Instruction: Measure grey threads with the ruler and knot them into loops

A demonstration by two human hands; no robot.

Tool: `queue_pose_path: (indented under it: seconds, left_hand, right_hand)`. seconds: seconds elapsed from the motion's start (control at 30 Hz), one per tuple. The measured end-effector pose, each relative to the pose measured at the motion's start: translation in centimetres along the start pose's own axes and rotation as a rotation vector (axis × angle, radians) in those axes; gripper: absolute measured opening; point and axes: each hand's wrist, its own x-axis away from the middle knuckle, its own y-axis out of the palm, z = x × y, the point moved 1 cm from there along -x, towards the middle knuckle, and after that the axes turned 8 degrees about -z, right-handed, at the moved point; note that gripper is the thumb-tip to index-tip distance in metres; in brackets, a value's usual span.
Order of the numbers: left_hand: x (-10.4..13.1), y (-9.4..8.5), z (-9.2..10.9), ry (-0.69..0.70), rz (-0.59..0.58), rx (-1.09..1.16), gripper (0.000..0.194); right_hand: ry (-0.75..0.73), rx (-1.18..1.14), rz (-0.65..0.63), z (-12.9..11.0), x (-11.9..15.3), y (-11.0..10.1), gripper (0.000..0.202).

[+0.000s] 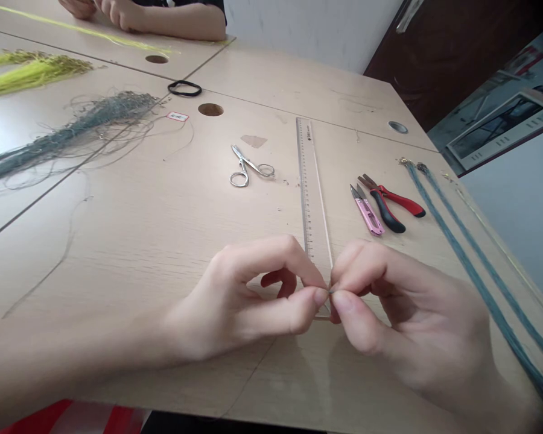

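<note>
Near the table's front edge, my left hand and my right hand meet fingertip to fingertip. Each pinches a fine grey-blue thread between thumb and forefinger. Only a tiny bit of it shows between them; the rest there is covered by the fingers. A thin line of thread also runs down the table below my left hand. Under my fingertips lies the near end of a clear ruler. Pink thread snips and red-and-black pliers lie just beyond my right hand.
Small silver scissors lie left of the ruler. A tangled grey-blue thread bundle and yellow bundles spread at left. Teal strands run along the right edge. A black band lies farther back. Another person's arm rests across the table.
</note>
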Motion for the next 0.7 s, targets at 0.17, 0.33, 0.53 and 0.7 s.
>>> queue_pose_path:
  seconds: [0.17,0.33,0.53,0.7]
  left_hand:
    - [-0.08,0.04,-0.02,0.009,0.01,-0.001,0.007]
    - [0.18,0.0,-0.01,0.001,0.019,-0.03,0.008]
    - [0.33,0.01,-0.15,0.014,0.007,-0.048,0.008]
    - [0.36,-0.03,-0.17,-0.003,-0.003,-0.035,0.009]
  right_hand:
    - [0.004,0.011,0.0,-0.03,0.07,-0.02,0.015]
    - [-0.002,0.022,-0.003,0.0,0.01,-0.02,0.015]
    - [-0.004,0.02,-0.003,0.12,0.06,0.04,0.015]
    - [-0.007,0.027,-0.009,0.26,-0.09,0.18,0.014]
